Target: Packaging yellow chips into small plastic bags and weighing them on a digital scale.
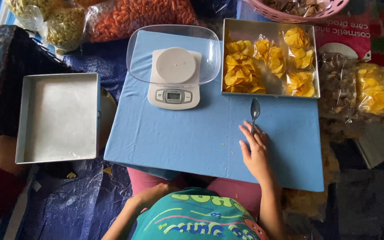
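While the right hand point(256, 153) rests flat on the blue board point(192, 142), its fingers lie over the handle end of a metal spoon point(254, 113). Fingers are loosely spread, not curled around anything, so it's more touching the handle than gripping it. The spoon lies on the board with its long axis running pretty much straight away from the person, bowl end pointing up toward the metal tray of yellow chips point(270, 58), handle end pointing back at the person's body. The bowl sits just short of that tray's near edge, not touching it.

Taking the board as the landmark: a white kitchen scale point(174, 78) with a clear bowl point(141, 49) on it sits at the board's far edge, left of the chip tray. An empty-looking metal tray point(58, 118) sits just off the board's left side. Bags of orange and pale snacks point(125, 18) lie beyond the far left corner, and more bagged yellow chips point(378, 91) are off the right side.

The left hand point(156, 193) is tucked down by the lap at the board's near edge, mostly hidden, so I can't tell if it's open or closed.
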